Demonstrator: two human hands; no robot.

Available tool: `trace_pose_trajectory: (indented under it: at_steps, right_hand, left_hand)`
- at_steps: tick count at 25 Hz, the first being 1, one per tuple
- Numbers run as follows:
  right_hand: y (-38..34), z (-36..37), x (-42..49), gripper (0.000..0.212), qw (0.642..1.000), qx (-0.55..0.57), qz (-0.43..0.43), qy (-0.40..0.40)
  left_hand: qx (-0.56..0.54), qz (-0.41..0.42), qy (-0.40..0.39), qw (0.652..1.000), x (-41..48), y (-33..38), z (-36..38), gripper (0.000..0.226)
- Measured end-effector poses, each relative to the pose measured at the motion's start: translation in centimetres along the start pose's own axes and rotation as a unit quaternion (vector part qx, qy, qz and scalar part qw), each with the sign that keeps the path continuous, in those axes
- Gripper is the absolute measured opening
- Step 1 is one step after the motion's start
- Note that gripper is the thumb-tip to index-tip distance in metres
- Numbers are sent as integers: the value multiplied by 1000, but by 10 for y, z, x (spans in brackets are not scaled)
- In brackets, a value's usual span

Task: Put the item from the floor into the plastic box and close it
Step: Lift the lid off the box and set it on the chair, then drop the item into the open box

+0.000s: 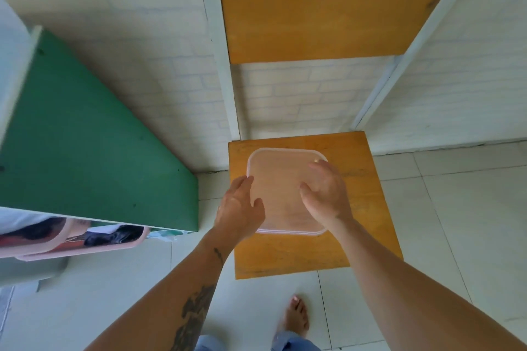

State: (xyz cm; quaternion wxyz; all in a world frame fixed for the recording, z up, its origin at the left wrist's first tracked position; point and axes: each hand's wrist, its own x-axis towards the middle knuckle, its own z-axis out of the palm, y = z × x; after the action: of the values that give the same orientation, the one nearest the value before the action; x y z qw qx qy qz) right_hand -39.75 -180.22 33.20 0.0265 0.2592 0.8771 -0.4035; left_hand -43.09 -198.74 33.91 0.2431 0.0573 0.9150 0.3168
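Observation:
A translucent square plastic box with its lid on rests on the wooden seat of a chair. My left hand holds the box's left edge, with the fingers along the rim and the thumb on the lid. My right hand lies cupped over the right part of the lid, fingers bent and apart, holding nothing. I cannot tell what is inside the box. No loose item shows on the floor.
The chair's orange backrest stands against a white brick wall. A green-sided shelf with a pink tray of things juts in from the left. My bare foot stands on the pale tiled floor below the seat.

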Motion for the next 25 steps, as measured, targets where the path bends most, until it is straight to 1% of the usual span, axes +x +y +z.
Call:
trace_pose_trajectory:
  at_steps: [3,6,8,11,14,16,20,22,25]
  right_hand:
    - [-51,-25,-24,43,998,44,-43,-9]
    - [-108,-53,-52,49,993,73,-86,-39]
    - [-147,-69,-68,49,988,93,-110,-58]
    - [-208,-85,-90,42,976,124,-151,-94]
    - [-264,-85,-104,39,961,119,-204,-140]
    - [-298,-77,-113,41,954,109,-231,-158]
    - [-349,-51,-129,49,949,94,-245,-175]
    - [-368,-30,-134,53,951,75,-249,-166]
    - [-392,1,-137,55,961,46,-242,-128]
  left_hand:
    - [-66,-35,33,997,-28,21,-48,45]
    - [-133,-56,76,987,-67,41,-102,36]
    - [-154,-48,112,981,-94,53,-139,34]
    - [-166,-28,176,970,-138,70,-193,32]
    - [-175,-3,236,956,-178,72,-237,33]
    - [-183,2,269,945,-200,63,-264,34]
    - [-207,9,336,919,-226,27,-324,32]
    - [-212,10,351,912,-232,-3,-357,33]
    - [-213,1,367,906,-229,-55,-399,36]
